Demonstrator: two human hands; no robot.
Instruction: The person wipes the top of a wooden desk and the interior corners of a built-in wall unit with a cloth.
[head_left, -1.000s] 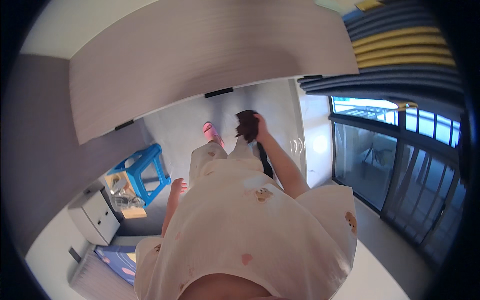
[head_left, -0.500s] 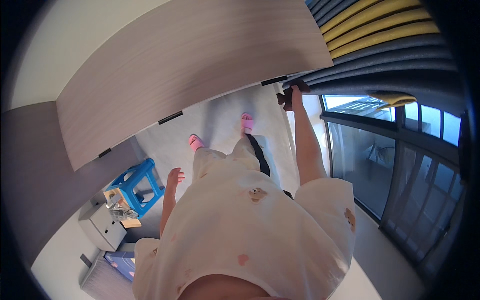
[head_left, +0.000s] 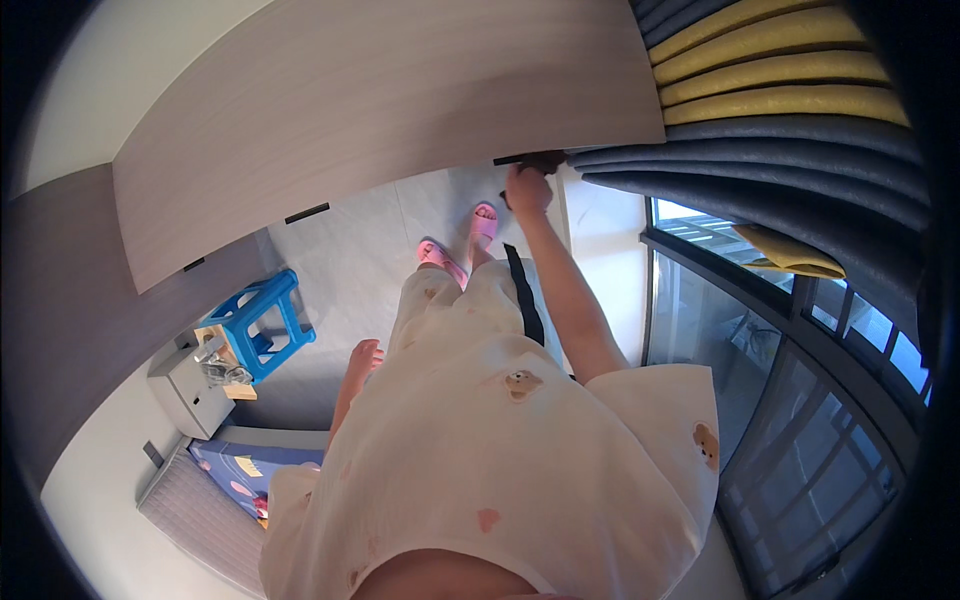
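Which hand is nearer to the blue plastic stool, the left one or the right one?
Left. The left hand hangs at the person's side, apart from the blue stool on the floor. The right hand is far off, raised at the wooden cabinet's edge.

Bright daylight from window [head_left: 800,400] (right), strong fisheye bend, dark rim.

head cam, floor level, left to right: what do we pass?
White small cabinet → blue plastic stool → left hand → pink slippers → right hand at the dark handle → window glass.
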